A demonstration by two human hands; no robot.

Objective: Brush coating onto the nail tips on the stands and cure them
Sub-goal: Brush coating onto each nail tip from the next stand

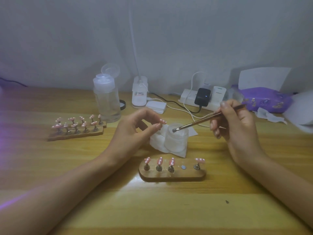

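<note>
Right hand [237,122] pinching the brush [198,122], bristles dipping into the little jar [177,138] to load coating. Left hand [133,128] pinches 1 pink nail tip [163,122] close beside the jar, ready for painting. Near stand [171,176] carries 4 tips and 1 bare magnet spot [183,167], likely this tip's seat. 2 more stands [76,134] wait far left.

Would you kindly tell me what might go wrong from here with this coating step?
The thin brown brush in the right hand dips into the small frosted jar; an overloaded tip could drip onto the wooden table. The left hand pinches the pink white-dotted nail tip, so it might slip or smudge. A low reach could knock the near oval wooden stand.
</note>
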